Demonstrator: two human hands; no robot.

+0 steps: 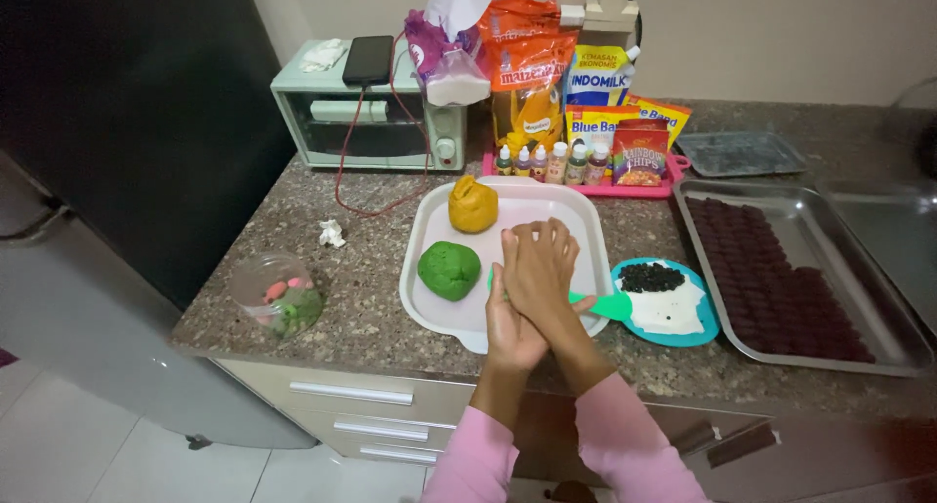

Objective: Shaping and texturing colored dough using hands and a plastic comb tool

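Two dough balls lay on the white tray [434, 232]: one orange ball [473, 204] at the far side, one green ball [449, 270] nearer the counter edge. Both hands were pressed together palm to palm over the tray's near right corner, the right hand [539, 266] on top of the left hand [511, 329]; whether anything was held between them could not be told. One green spatula [607, 305] protruded just beside the hands, towards a teal plate [705, 329] bearing a white sheet and a heap of dark bits [652, 278].

Behind the tray, a pink tray [675, 161] carried a row of small colouring bottles [554, 160] and one red pouch [640, 154]. Upright behind these stood one orange bag [524, 69], one blue-and-yellow pouch [596, 78] and yellow sachets [603, 122]. A tied pinkish plastic bag [447, 54] leaned against a mint toaster oven [369, 118], with a black phone [368, 59] on top.

At right, one steel baking tray [825, 240] held rows of dark red pieces [771, 279]. At left stood one clear tub [276, 293] and one crumpled tissue [332, 234].
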